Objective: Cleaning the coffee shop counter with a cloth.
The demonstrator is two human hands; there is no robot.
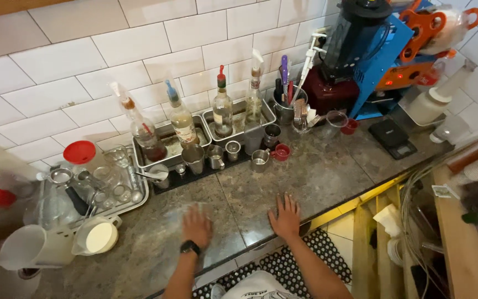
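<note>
My left hand (197, 225) lies flat, palm down, on the dark stone countertop (311, 177), a black watch on its wrist. It looks slightly blurred. My right hand (286, 216) rests flat on the counter beside it, fingers spread, near the front edge. Neither hand holds anything. Behind them stands a row of small metal jiggers and cups (216, 156) and a small red cup (281, 151).
Metal trays hold several syrup bottles with pourers (223, 108) against the tiled wall. At left are a rack of glassware (106, 185), a red-lidded jar (79, 153) and a white jug (99, 236). A blender (349, 44), a utensil cup (290, 108) and a black scale (394, 139) stand at right.
</note>
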